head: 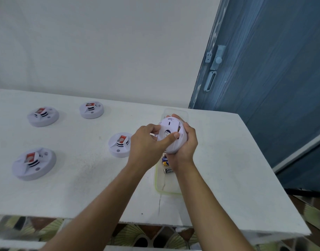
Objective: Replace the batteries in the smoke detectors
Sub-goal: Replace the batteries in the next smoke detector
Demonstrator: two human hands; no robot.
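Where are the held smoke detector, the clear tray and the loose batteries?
held smoke detector (169,125): head view, its white back face.
clear tray (167,192): head view, near rim.
loose batteries (167,170): head view, the black one's label.

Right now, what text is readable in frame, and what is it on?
"ELL": blue-and-gold battery in the tray, the rest hidden by the right hand.
"READY": black-and-silver battery, start of the word unclear.
Red stickers on the four table detectors: too blurred to read.
Markings on the held detector: too small to read.
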